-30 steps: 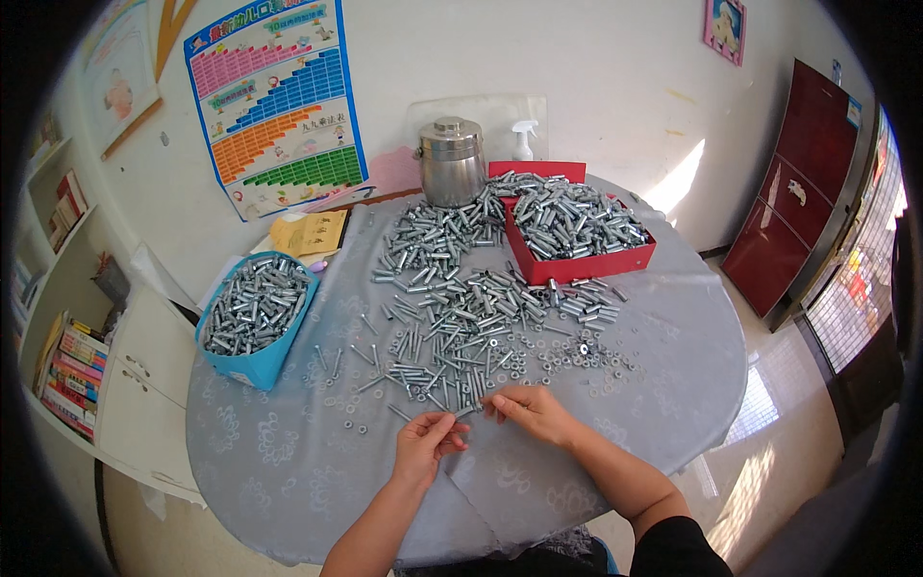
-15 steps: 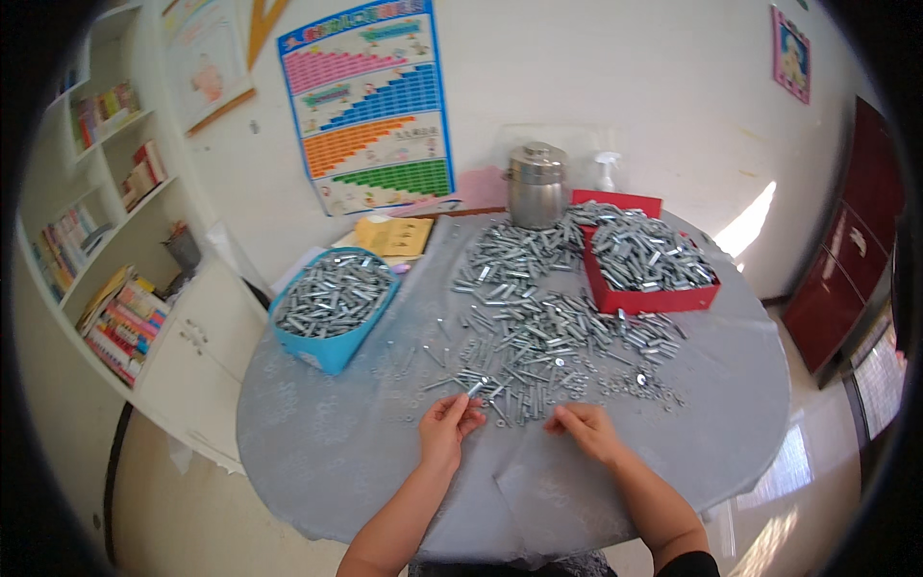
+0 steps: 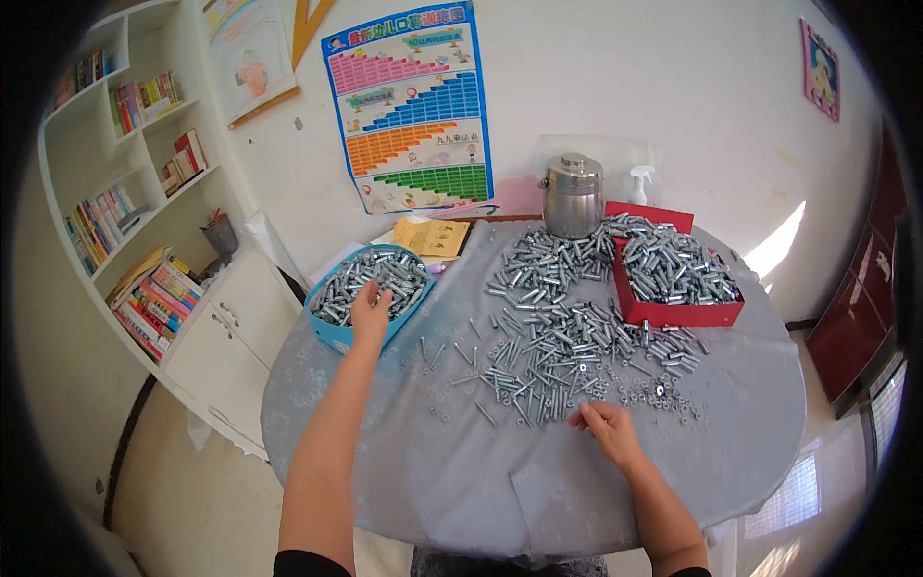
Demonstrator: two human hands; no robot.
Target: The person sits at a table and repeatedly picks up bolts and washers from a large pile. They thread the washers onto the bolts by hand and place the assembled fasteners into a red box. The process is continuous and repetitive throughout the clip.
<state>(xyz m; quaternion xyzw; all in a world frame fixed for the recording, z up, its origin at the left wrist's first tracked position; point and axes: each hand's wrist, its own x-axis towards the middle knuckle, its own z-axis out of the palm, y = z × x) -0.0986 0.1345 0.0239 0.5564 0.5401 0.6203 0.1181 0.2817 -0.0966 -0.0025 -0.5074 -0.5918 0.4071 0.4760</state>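
Note:
My left hand (image 3: 369, 310) is over the near side of a light blue plastic basin (image 3: 332, 332), its fingers apart above the heap of silvery metal bolts (image 3: 356, 279) inside. No bolt shows clearly between those fingers. At the near edge of a spread of loose bolts (image 3: 553, 361) on the table, my right hand (image 3: 608, 429) hovers with its fingers curled and thumb pressed in. Whatever it may hold is too small to make out. Small nuts and washers (image 3: 663, 392) are scattered just beyond the right hand.
A grey cloth covers the round table (image 3: 461, 490). A red box (image 3: 683, 313) heaped with metal pieces stands at the back right, beside a steel canister (image 3: 573, 197) and a white spray bottle (image 3: 639, 185). A yellow packet (image 3: 431, 237) lies behind the basin. Bookshelves (image 3: 144, 178) line the left wall.
My left hand has moved left and away from me, from the loose bolts to the basin; the bolt it held no longer shows. My right hand stays near the pile. The view has shifted left.

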